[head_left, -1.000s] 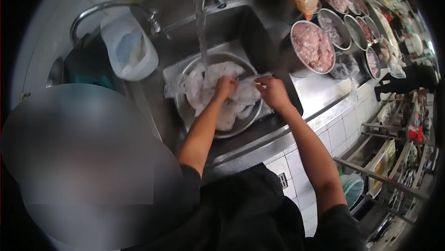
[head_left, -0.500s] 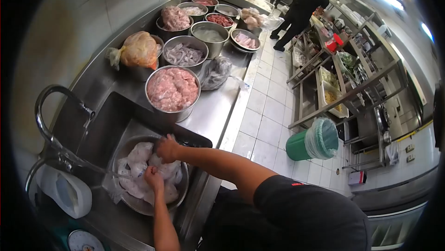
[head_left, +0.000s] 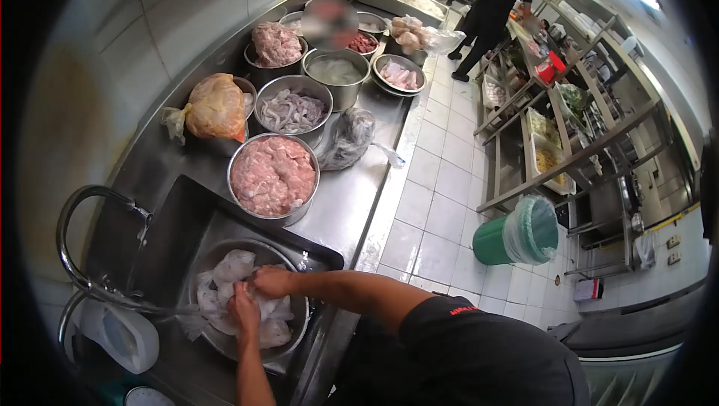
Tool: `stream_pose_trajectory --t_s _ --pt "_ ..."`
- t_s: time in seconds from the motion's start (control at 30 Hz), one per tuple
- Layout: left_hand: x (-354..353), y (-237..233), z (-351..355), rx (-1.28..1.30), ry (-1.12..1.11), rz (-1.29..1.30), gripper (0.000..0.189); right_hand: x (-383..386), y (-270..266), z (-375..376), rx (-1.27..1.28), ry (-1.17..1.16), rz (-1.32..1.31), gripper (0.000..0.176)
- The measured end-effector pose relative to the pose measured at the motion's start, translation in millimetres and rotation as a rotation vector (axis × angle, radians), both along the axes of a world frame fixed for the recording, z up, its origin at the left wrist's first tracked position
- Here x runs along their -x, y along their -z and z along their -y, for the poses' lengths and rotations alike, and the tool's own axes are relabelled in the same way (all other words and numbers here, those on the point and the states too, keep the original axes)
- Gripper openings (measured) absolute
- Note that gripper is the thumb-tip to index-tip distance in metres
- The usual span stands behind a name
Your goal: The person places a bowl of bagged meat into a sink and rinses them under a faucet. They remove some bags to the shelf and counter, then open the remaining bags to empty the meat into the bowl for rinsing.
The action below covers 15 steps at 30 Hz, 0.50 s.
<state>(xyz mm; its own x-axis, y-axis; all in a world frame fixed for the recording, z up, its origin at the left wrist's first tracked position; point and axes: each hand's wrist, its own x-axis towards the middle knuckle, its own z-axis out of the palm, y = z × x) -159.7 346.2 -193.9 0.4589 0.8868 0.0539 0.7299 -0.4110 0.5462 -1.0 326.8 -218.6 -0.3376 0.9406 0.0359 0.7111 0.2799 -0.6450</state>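
Observation:
In the sink (head_left: 176, 215) stands a round metal bowl (head_left: 303, 308) filled with pale, whitish lumps (head_left: 234, 265) that look wrapped in clear plastic bags. My left hand (head_left: 243, 307) is closed on the plastic over these lumps, fingers bunched together. Right beside it, my right hand (head_left: 271, 282) grips the same wet plastic, its fingertips partly hidden. The two hands nearly touch above the middle of the bowl. A curved metal faucet (head_left: 69, 237) arches over the sink at the left, and a thin spout or hose (head_left: 142, 307) points toward the bowl.
Behind the sink, a steel counter (head_left: 356, 196) carries a pot of minced meat (head_left: 273, 177), a pot of sliced squid-like strips (head_left: 293, 110) and a bagged orange-yellow mass (head_left: 215, 106). A white plastic jug (head_left: 123, 335) sits left. A green bin (head_left: 494, 241) stands on the floor; a co-worker (head_left: 498, 13) stands further back.
My right hand has moved from the bowl's far rim down and inward, close to my left hand. The camera view has shifted slightly.

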Motion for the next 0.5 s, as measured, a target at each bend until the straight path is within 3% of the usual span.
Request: stream_pose_trajectory --t_s 0.17,0.27,0.4,0.5 --pt "-14.2 -7.7 -4.6 0.013 0.069 -0.033 0.008 -5.1 9.7 -1.0 -0.109 0.079 0.021 0.016" --pt "-16.8 -5.4 0.9 -0.033 0.106 0.158 0.009 -5.4 9.2 -3.9 -0.015 0.141 -0.020 0.016" --pt "-20.8 -2.6 9.9 -0.021 0.157 0.145 0.007 -7.2 -5.5 -1.4 -0.050 0.300 -0.137 0.021" --pt "-23.1 -12.2 10.0 -0.030 0.189 0.138 0.009 -10.6 -2.5 -1.8 -0.028 0.222 0.040 0.024"
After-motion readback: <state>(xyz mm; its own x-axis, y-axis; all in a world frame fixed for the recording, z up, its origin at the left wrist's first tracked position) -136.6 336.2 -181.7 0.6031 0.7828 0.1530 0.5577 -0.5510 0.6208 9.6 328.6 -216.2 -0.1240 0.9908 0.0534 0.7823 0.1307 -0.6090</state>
